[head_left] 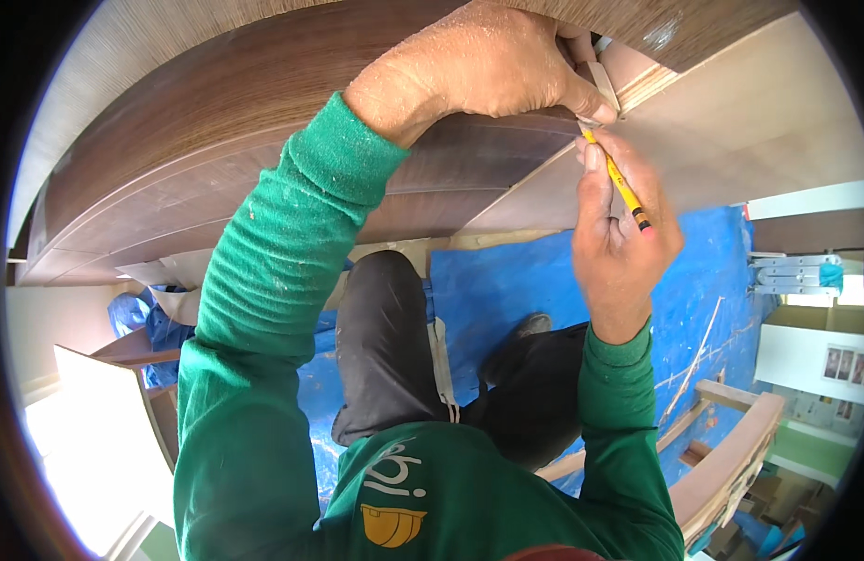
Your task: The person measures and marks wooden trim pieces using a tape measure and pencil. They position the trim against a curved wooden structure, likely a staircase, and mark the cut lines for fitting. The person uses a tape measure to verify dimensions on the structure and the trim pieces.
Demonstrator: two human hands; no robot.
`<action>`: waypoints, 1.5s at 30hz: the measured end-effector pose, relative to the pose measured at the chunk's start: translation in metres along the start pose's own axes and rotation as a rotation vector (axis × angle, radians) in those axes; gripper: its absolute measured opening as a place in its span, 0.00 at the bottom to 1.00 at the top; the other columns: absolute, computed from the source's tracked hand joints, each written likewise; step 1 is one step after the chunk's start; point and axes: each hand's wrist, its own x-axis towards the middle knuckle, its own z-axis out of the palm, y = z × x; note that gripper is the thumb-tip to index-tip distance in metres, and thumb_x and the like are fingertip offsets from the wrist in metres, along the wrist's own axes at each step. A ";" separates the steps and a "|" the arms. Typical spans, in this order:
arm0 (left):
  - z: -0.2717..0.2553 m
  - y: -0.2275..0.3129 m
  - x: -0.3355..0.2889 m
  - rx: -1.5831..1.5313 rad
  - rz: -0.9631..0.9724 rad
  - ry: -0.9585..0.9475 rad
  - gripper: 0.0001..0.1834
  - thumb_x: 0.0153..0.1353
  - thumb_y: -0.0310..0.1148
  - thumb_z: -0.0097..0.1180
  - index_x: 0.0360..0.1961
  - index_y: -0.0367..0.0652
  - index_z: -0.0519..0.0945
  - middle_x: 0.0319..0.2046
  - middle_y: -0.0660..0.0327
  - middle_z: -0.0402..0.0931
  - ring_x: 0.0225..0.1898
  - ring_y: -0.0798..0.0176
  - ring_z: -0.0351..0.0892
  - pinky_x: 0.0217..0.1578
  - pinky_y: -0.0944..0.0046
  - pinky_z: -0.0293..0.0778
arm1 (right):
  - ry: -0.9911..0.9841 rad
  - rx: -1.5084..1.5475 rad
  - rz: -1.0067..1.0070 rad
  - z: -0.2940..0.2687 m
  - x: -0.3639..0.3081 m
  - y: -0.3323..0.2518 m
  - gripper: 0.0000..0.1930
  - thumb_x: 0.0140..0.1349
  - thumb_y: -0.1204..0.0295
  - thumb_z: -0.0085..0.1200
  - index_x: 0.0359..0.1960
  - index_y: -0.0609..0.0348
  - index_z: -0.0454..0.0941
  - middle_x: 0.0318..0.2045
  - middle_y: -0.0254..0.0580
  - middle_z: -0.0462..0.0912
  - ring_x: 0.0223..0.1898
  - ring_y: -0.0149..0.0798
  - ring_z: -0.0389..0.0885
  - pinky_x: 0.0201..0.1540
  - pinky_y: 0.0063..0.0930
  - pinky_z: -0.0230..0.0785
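My right hand (626,238) is closed around a yellow pencil (622,183) with a pink eraser end. The pencil's tip points up toward the edge of a dark wood-grain panel (488,154), just below my left thumb. My left hand (483,65) reaches up across the dark panel, its thumb pressed against a thin pale strip (602,86) at the corner of an opening. Its other fingers are partly hidden behind the panel edge. To the right of the strip runs a pale plywood board (731,122) with a layered edge.
Blue sheeting (506,271) covers the floor around my legs. At lower right stands a wooden frame (726,458), with loose thin strips on the sheeting near it. A folded metal ladder (796,274) is at far right, and a white panel (109,439) leans at left.
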 end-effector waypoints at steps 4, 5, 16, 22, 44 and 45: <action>-0.006 0.007 0.005 -0.173 -0.118 0.013 0.13 0.73 0.40 0.61 0.49 0.50 0.93 0.47 0.52 0.88 0.50 0.50 0.88 0.51 0.55 0.83 | -0.058 -0.048 0.055 -0.004 0.002 -0.009 0.13 0.72 0.84 0.63 0.56 0.68 0.84 0.45 0.50 0.90 0.45 0.40 0.91 0.48 0.32 0.84; -0.007 0.008 0.007 -0.218 -0.151 0.017 0.13 0.73 0.41 0.62 0.49 0.49 0.93 0.46 0.52 0.88 0.50 0.50 0.88 0.51 0.55 0.83 | -0.074 -0.046 0.076 -0.004 0.002 -0.009 0.12 0.74 0.84 0.60 0.56 0.71 0.84 0.47 0.50 0.91 0.48 0.36 0.91 0.51 0.30 0.85; 0.002 -0.001 0.005 -0.252 -0.118 0.014 0.14 0.73 0.44 0.65 0.47 0.46 0.93 0.46 0.50 0.88 0.50 0.49 0.88 0.52 0.55 0.83 | -0.028 0.002 0.168 -0.001 0.003 -0.011 0.13 0.69 0.82 0.66 0.54 0.65 0.86 0.42 0.51 0.91 0.41 0.44 0.92 0.47 0.33 0.83; -0.002 0.000 0.005 -0.137 -0.072 -0.035 0.14 0.75 0.45 0.61 0.51 0.55 0.93 0.50 0.52 0.87 0.53 0.48 0.88 0.55 0.55 0.83 | 0.009 0.093 0.210 -0.001 0.002 -0.011 0.13 0.69 0.83 0.66 0.54 0.66 0.86 0.44 0.50 0.92 0.42 0.40 0.92 0.49 0.31 0.83; -0.003 -0.001 0.003 0.044 0.045 -0.007 0.13 0.70 0.38 0.60 0.48 0.53 0.94 0.44 0.53 0.89 0.47 0.53 0.90 0.49 0.58 0.85 | 0.026 0.100 0.033 -0.008 0.003 -0.004 0.12 0.67 0.85 0.66 0.52 0.67 0.85 0.38 0.48 0.90 0.35 0.40 0.89 0.41 0.30 0.81; 0.001 -0.007 0.000 0.033 0.105 0.053 0.13 0.70 0.38 0.60 0.48 0.52 0.94 0.44 0.53 0.89 0.46 0.53 0.90 0.48 0.58 0.85 | 0.024 0.095 0.032 -0.005 0.003 -0.003 0.13 0.67 0.85 0.67 0.52 0.66 0.85 0.38 0.48 0.90 0.34 0.41 0.89 0.40 0.30 0.81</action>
